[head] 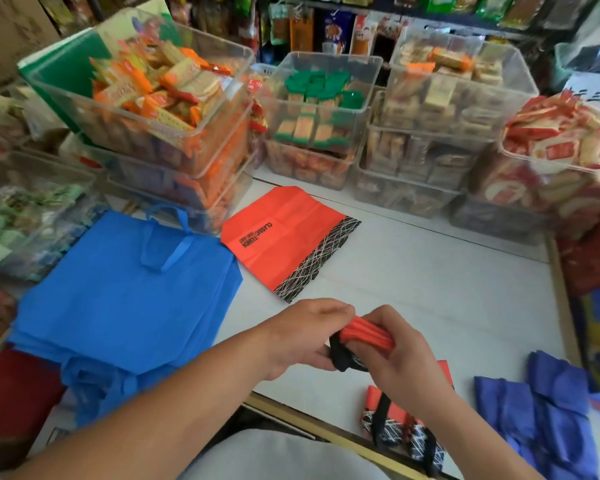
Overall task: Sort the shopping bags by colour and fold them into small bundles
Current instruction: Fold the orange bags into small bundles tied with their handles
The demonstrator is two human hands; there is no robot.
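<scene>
Clear snack bins (326, 109) stacked behind white table (430, 271).

1. We have one view only, from a wide-angle camera worn on the person's head.
2. We look forward and steeply down onto the white surface (430, 271), from close above.
3. The left hand (302, 337) and right hand (395, 356), gripping a red bundle (368, 336), sit large at lower centre. Clear bins (326, 56) cross the top.

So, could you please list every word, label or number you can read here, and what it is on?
"CLASSIC": black print on the flat red bag.
"FASHION": same bag, next line; smaller words beside it unreadable.
The white sign, far right: handwritten characters, cut off, unreadable.
The snack packets in the bins: print too blurred.
The red bundle: no text shows.
</scene>
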